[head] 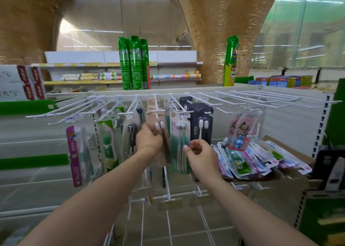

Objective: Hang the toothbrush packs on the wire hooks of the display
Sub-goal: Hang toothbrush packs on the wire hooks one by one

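White wire hooks (pixel 220 104) jut out from the display's top rail. Several toothbrush packs hang on the middle hooks: a pink one (pixel 75 152), green ones, a beige pack (pixel 158 132), a teal pack (pixel 180 139) and a black AUBO pack (pixel 202 122). My left hand (pixel 148 140) grips the beige pack at its middle while the pack hangs from a hook. My right hand (pixel 200 152) is just right of the teal pack, fingers curled, with nothing clearly held. A pile of loose toothbrush packs (pixel 248 158) lies in a cardboard box (pixel 291 148) at the right.
Tall green spray cans (pixel 133 63) and a yellow-green can (pixel 230 61) stand on the shelf top above the hooks. A lower row of hooks (pixel 168 193) sticks out below my arms. The hooks at far left and far right of the top rail are bare.
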The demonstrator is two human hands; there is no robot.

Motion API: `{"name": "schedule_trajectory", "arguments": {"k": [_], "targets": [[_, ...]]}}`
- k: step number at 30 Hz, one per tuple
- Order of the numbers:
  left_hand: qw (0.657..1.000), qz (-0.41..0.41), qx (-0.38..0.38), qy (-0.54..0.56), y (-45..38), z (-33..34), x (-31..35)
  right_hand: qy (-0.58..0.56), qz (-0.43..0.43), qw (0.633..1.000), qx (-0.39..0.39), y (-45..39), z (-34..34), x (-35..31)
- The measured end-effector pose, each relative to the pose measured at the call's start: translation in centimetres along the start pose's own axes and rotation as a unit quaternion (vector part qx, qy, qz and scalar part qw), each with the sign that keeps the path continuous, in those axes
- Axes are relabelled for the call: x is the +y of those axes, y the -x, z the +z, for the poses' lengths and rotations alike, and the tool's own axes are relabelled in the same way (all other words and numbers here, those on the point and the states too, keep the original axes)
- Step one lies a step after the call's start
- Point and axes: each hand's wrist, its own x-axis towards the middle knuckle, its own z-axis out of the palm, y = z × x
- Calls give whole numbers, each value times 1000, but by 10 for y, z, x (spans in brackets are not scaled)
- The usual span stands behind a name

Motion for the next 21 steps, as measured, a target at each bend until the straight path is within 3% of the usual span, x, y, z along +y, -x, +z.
{"name": "schedule_trajectory", "arguments": {"k": [7, 16, 21], "targets": [[999, -27, 30, -3, 17, 5, -1, 8, -5, 999, -31, -4, -8, 6], [991, -18, 129, -14, 51, 5, 0, 59, -45, 993, -87, -19, -26, 8], [993, 12, 113, -38, 71, 8, 9, 88, -55, 989, -106, -19, -37, 13]]}}
